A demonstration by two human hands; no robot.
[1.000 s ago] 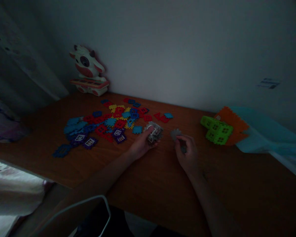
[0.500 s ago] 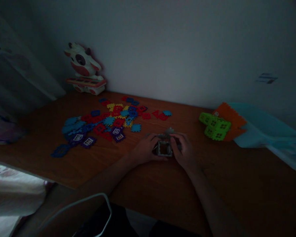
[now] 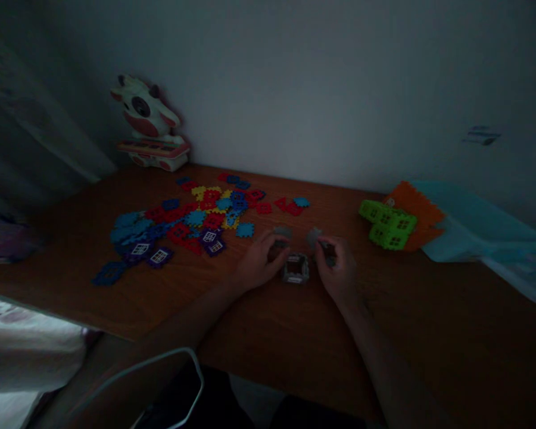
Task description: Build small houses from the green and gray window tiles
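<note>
A small grey square frame (image 3: 295,268), apparently made of joined toothed building tiles, sits on the wooden table between my hands. My left hand (image 3: 259,262) is to its left, thumb and fingers curled around the edge of a grey tile (image 3: 282,233) that juts out past the fingertips. On the other side, my right hand (image 3: 337,271) pinches another grey tile (image 3: 314,237) between thumb and fingers. More grey shows under the right fingers, but the dim light blurs its shape.
Left of my hands spreads a pile of red, blue, yellow and purple tiles (image 3: 212,220). A cow-shaped toy keyboard (image 3: 154,146) stands by the wall. At right are a green tile construction (image 3: 393,226), an orange toothed panel (image 3: 417,208) and a light-blue plastic bag (image 3: 469,226). A white cable (image 3: 196,360) hangs in front.
My hands have moved apart and let go of the square frame, which now rests between them. The grey tiles have moved outward, one with each hand.
</note>
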